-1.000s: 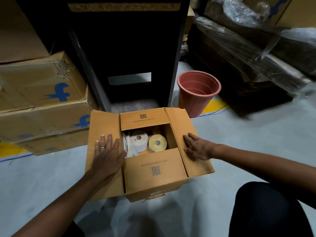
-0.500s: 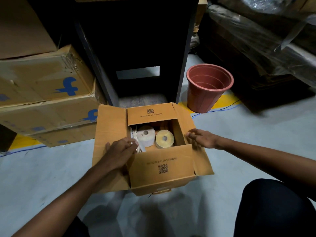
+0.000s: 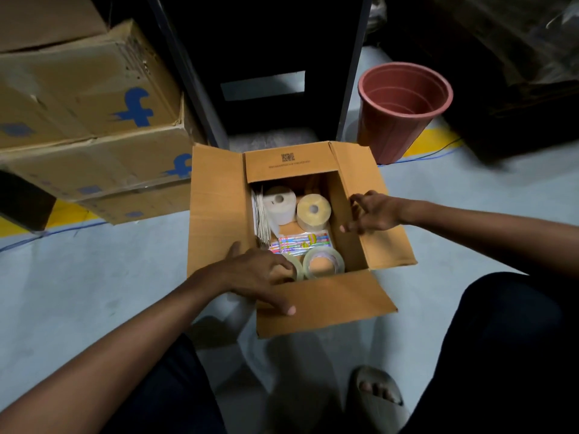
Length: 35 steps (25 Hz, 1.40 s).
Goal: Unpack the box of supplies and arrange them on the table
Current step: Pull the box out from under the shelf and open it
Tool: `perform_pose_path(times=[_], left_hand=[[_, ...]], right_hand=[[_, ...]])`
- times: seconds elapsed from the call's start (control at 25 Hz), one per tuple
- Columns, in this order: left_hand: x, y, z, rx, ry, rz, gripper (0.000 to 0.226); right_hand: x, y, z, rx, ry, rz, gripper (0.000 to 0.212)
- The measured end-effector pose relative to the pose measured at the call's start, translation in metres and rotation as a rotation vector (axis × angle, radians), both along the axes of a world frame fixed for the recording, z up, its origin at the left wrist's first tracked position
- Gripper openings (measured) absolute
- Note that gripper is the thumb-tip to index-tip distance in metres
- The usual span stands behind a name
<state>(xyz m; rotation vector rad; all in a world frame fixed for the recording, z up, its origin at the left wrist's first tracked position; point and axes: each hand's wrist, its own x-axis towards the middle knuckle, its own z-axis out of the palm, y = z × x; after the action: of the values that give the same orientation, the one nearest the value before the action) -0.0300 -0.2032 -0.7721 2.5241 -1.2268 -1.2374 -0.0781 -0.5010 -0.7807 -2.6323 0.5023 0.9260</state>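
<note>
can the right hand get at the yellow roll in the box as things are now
Probably yes. The box has all its flaps folded back, the yellow roll stands uncovered, and the right hand hovers open just beside it over the box's right wall.

You have a matt corrugated cardboard box (image 3: 326, 303) on a smooth, dull grey floor (image 3: 78, 292); inside it, glossy clear plastic tape rolls (image 3: 323, 261), matt paper rolls (image 3: 279, 204) and a shiny plastic-wrapped pen pack (image 3: 302, 242); beside it, a smooth plastic bin (image 3: 404, 111)
</note>
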Motion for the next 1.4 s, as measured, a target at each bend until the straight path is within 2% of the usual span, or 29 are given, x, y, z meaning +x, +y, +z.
perform_pose_path(times=[0.16,0.28,0.36,0.6,0.68,0.76,0.92,1.0,1.04,1.08,1.16,1.28,1.4], left_hand=[[-0.022,0.003,-0.034,-0.071,-0.077,-0.142,0.074],[-0.030,0.014,-0.070,-0.173,-0.349,-0.241,0.082],[-0.038,0.020,-0.091,-0.290,-0.457,-0.238,0.072],[-0.043,0.008,-0.113,-0.643,-0.596,-0.102,0.044],[-0.042,0.006,-0.112,-0.623,-0.571,-0.112,0.039],[-0.040,0.008,-0.110,-0.525,-0.536,-0.129,0.039],[-0.025,0.001,-0.090,-0.289,-0.335,-0.138,0.059],[-0.017,-0.011,-0.077,-0.327,-0.242,-0.002,0.071],[-0.012,-0.018,-0.070,-0.368,-0.252,0.047,0.074],[-0.004,-0.026,-0.070,-0.403,-0.334,0.041,0.074],[0.020,-0.038,-0.078,-0.403,-0.619,-0.056,0.071],[0.064,-0.050,-0.080,-0.186,-0.785,-0.108,0.079],[0.087,-0.061,-0.079,-0.122,-0.916,-0.169,0.091]], right_hand=[[-0.001,0.011,-0.002,-0.033,0.017,0.056,0.079],[-0.005,0.016,-0.009,-0.071,0.042,0.062,0.079],[-0.008,0.018,-0.017,-0.098,0.016,0.064,0.083],[-0.012,0.026,-0.014,-0.121,-0.155,0.159,0.091],[-0.014,0.025,-0.013,-0.115,-0.183,0.178,0.091],[-0.014,0.027,-0.018,-0.101,-0.195,0.205,0.093],[-0.003,0.036,-0.031,-0.092,-0.258,0.317,0.082],[0.005,0.039,-0.037,-0.106,-0.281,0.411,0.079],[0.009,0.041,-0.039,-0.126,-0.280,0.462,0.077],[0.013,0.041,-0.043,-0.147,-0.282,0.510,0.076],[0.024,0.039,-0.055,-0.187,-0.287,0.582,0.078],[0.040,0.036,-0.065,-0.228,-0.316,0.591,0.091],[0.051,0.032,-0.064,-0.285,-0.408,0.566,0.102]])
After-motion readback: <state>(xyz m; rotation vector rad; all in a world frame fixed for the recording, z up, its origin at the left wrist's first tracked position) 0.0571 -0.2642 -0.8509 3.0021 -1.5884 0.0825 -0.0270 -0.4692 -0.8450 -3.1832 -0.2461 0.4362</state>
